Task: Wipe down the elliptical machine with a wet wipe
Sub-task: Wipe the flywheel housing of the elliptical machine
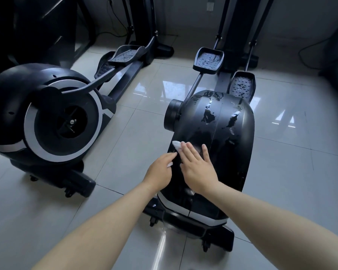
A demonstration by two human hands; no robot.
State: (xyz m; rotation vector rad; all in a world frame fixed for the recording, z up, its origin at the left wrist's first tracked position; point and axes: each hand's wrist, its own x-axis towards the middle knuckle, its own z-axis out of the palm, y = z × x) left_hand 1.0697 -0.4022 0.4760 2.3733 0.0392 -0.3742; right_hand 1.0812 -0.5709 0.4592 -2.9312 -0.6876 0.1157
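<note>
Head view, left to right: a second elliptical (47, 121) stands at nine o'clock. The left hand (160, 170), fingers curled, seems to pinch a corner of the wet wipe (176, 146) at the housing's left edge. The right hand (199, 170) lies flat, fingers straight, pressing the wipe onto the elliptical machine (226, 137). Wet streaks (209, 114) gleam toward one o'clock. On that curved, slick cover the wipe could bunch and slip free, or drips could reach the glossy tiled floor (291, 152).
</note>
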